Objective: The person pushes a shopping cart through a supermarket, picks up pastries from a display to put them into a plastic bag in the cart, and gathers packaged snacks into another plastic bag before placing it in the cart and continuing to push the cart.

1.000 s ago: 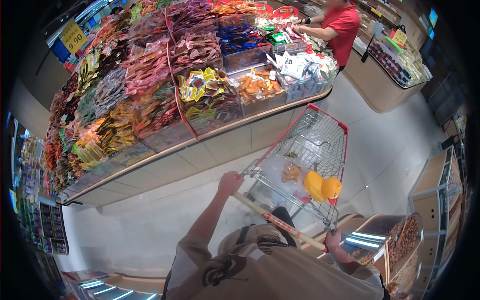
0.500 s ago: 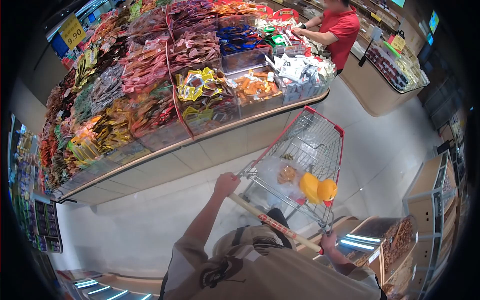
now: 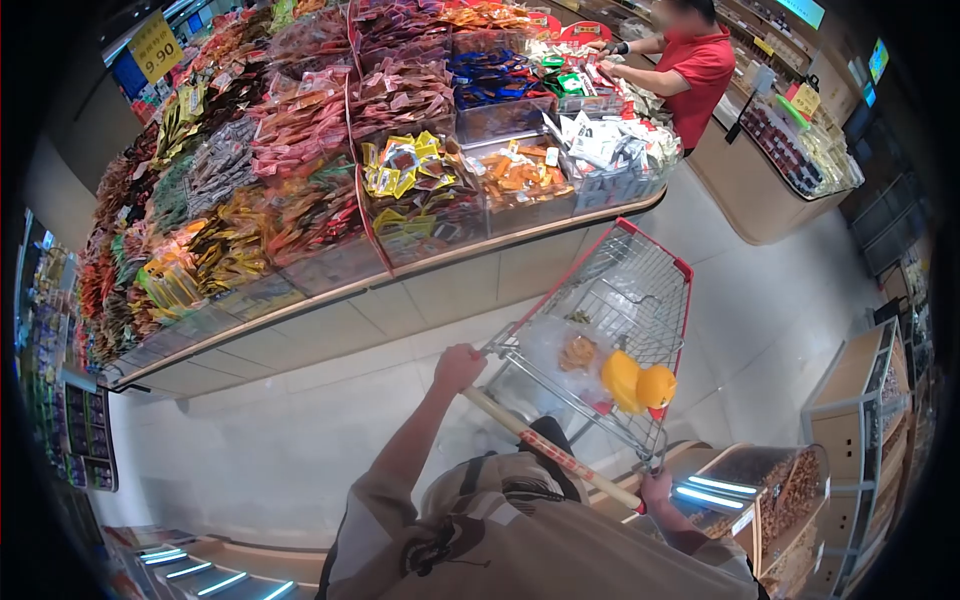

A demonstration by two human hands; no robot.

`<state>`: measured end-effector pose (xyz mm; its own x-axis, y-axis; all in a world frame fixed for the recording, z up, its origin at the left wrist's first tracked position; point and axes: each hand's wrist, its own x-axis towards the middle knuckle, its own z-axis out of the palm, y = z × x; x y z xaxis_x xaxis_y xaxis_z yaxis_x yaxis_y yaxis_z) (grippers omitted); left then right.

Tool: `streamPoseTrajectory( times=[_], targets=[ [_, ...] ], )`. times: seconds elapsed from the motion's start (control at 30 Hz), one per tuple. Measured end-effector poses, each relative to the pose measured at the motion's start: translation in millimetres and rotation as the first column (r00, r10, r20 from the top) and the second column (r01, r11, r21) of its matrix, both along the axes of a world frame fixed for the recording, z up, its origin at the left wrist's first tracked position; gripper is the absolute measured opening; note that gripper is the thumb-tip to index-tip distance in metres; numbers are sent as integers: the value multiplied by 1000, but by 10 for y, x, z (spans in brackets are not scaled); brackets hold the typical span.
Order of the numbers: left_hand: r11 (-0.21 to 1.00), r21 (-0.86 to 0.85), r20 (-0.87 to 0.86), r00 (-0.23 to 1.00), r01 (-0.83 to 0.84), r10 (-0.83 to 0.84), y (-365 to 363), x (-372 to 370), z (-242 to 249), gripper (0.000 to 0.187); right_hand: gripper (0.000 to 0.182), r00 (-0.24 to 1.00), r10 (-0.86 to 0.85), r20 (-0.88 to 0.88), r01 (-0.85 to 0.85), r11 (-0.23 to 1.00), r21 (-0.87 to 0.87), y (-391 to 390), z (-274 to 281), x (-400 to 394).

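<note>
A wire shopping cart (image 3: 684, 268) with red edging stands in front of me, angled to the right. My left hand (image 3: 460, 368) is closed around the left end of its pale push handle (image 3: 560, 456). My right hand (image 3: 657, 487) is closed at the other end, by the metal frame; its fingers are partly hidden. In the basket sit a yellow toy duck (image 3: 638, 382) and a clear plastic bag (image 3: 556, 343) with a brownish food item (image 3: 578, 352) showing through.
A long display counter (image 3: 455, 258) heaped with packaged snacks runs along the left and ahead. Behind its far end stands a person in a red shirt (image 3: 694, 72), hands among the packets. Bulk bins (image 3: 790, 490) stand close on my right. Another display island (image 3: 745, 190) is farther back.
The view has shifted slightly, so the counter and cart sit a little lower and further right. Both my hands keep their hold on the handle. The person in red has moved their hands among the packets.
</note>
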<state>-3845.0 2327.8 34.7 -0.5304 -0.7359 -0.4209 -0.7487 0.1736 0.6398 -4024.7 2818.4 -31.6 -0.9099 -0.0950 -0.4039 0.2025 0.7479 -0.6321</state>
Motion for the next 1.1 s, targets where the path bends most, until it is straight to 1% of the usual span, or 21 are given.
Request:
streamPoseTrajectory(
  times=[0.03,0.13,0.23,0.33,0.37,0.43,0.53,0.57,0.67,0.73,0.87,0.97,1.03,1.1],
  targets=[
    [1000,14,15,1000,4,-4,2,-11,47,30,17,1000,-3,-1,3,1000,2,48,-70,-26],
    [999,42,37,999,9,-11,-22,-44,66,30,15,984,112,-138,-104,993,62,139,-235,-62],
    [999,26,32,999,21,-22,-10,-37,36,31,11,992,90,-84,-89,996,14,159,-229,-68],
    [999,-9,17,999,42,-42,-31,-48,-63,31,11,980,134,-149,-134,991,7,233,-378,-106],
    [999,-20,12,999,48,-48,-42,-52,-105,31,11,985,115,-127,-117,993,-5,260,-414,-106],
    [999,-9,16,999,44,-44,-44,-72,-82,32,12,993,81,-83,-84,996,-28,199,-319,-102],
    [999,-11,23,999,44,-43,-50,-100,-54,32,13,975,145,-170,-144,989,15,266,-473,-155],
    [999,-16,25,999,45,-45,-54,-114,-43,32,12,982,124,-142,-124,992,9,291,-508,-170],
    [999,51,42,999,9,-11,-21,-150,111,31,12,996,62,-58,-63,998,-13,80,-153,-131],
    [999,25,19,1000,20,-21,-34,-135,31,31,12,1000,22,5,-21,999,-31,-34,37,-95],
    [999,-25,-1,999,36,-36,-50,-118,-112,29,13,999,52,-12,-52,997,-57,47,-84,-121],
    [1000,17,26,999,18,-19,-30,-144,21,28,13,998,59,-16,-59,997,-58,74,-135,-136],
    [1000,5,10,1000,20,-20,-25,-145,38,28,12,999,42,-7,-42,997,-69,43,-76,-116],
    [1000,2,5,1000,24,-24,-7,-145,25,28,12,997,70,-31,-72,995,-66,69,-94,-125]
  ],
)
